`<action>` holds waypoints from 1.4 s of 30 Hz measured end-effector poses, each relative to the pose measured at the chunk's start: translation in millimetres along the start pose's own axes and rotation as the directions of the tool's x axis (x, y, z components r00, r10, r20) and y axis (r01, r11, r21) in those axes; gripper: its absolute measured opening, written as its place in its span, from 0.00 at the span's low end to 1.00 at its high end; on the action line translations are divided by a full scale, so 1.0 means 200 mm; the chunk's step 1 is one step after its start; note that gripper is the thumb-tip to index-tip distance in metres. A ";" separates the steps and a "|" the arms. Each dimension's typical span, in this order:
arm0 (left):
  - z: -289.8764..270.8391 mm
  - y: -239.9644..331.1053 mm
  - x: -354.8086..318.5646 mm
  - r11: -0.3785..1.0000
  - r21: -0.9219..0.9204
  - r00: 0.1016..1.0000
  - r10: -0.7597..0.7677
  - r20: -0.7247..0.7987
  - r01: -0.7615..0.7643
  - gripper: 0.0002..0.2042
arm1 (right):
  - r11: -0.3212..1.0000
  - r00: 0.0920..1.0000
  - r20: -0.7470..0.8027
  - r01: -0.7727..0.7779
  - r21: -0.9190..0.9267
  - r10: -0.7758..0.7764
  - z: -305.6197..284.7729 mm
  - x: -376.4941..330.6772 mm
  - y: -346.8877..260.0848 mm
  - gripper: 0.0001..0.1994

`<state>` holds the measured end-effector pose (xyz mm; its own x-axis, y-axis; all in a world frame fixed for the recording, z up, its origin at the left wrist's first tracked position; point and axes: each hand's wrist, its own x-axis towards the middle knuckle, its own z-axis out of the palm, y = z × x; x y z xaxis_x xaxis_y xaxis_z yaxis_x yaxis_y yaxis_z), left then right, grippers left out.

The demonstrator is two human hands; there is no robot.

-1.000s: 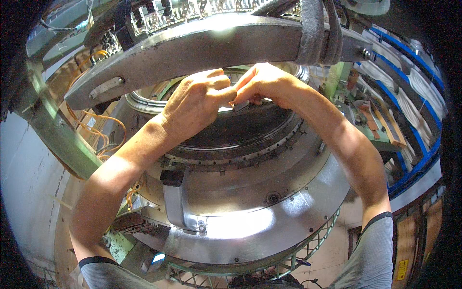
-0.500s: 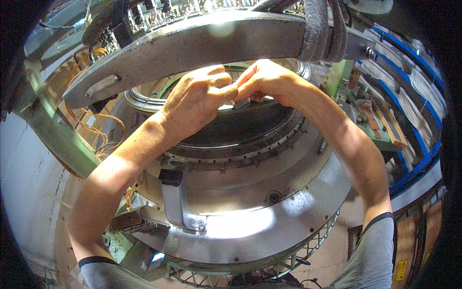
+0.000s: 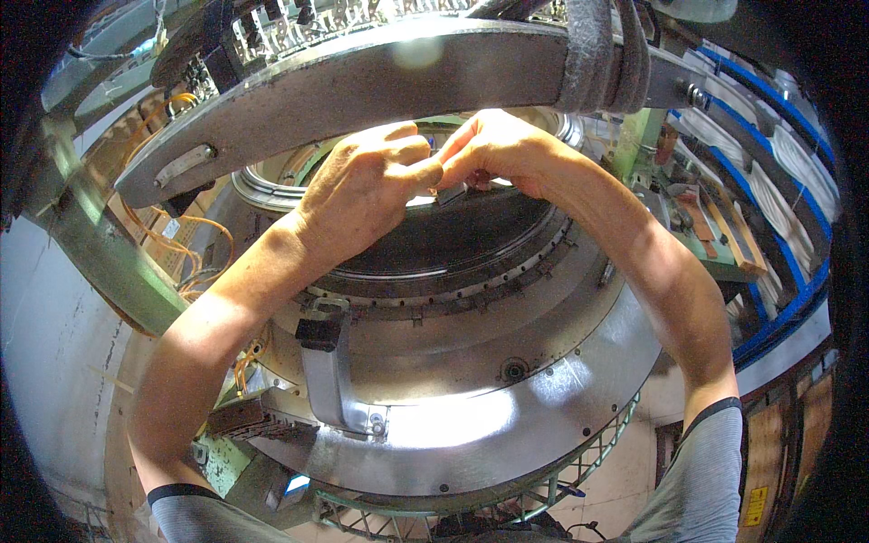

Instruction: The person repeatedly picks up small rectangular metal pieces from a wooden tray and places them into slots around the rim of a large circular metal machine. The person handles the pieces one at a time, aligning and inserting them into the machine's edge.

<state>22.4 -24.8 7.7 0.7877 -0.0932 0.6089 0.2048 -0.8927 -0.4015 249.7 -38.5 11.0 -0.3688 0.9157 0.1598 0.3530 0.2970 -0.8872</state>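
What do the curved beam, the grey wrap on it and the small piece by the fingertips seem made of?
Curved beam: likely bare metal, dull grey and scuffed, with a bright sheen along its upper edge. Grey wrap: probably felt-like fabric, given its fuzzy surface and soft folds. Small piece: dark grey, perhaps metal, but too small and partly hidden to be sure.

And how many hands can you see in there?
2: the left hand and the right hand, close together, just below the curved metal beam in the picture. Some fingers are hidden.
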 end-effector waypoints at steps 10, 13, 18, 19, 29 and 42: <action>0.04 -0.01 0.01 0.999 -0.035 0.998 0.012 -0.055 -0.014 0.07 | 1.000 0.999 -0.036 -0.004 -0.017 0.004 0.00 0.00 0.00 0.08; 0.04 -0.01 0.00 1.000 -0.029 0.999 -0.006 -0.040 0.005 0.07 | 1.000 0.998 -0.063 -0.023 -0.013 0.022 0.01 -0.01 0.00 0.07; 0.05 -0.01 0.00 0.999 -0.047 0.998 -0.019 -0.065 0.016 0.09 | 1.000 0.999 -0.050 0.008 -0.009 -0.009 0.01 -0.02 -0.01 0.07; 0.06 -0.01 0.00 0.999 -0.049 0.998 -0.025 -0.060 0.022 0.09 | 1.000 0.999 -0.041 0.006 0.010 -0.006 0.01 -0.02 -0.01 0.07; 0.02 -0.02 0.01 0.997 -0.076 1.000 -0.009 0.025 0.011 0.12 | 0.998 0.998 -0.034 0.057 0.012 -0.056 0.00 -0.01 0.03 0.09; 0.06 -0.02 0.02 0.991 -0.130 1.000 -0.014 -0.028 0.010 0.09 | 0.999 0.997 -0.078 -0.015 -0.042 0.011 -0.01 -0.02 0.02 0.08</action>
<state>32.5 -16.8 3.6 0.7684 -0.0931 0.6331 0.1351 -0.9434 -0.3028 253.6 -40.1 6.8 -0.2963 0.9373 0.1833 0.3940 0.2948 -0.8706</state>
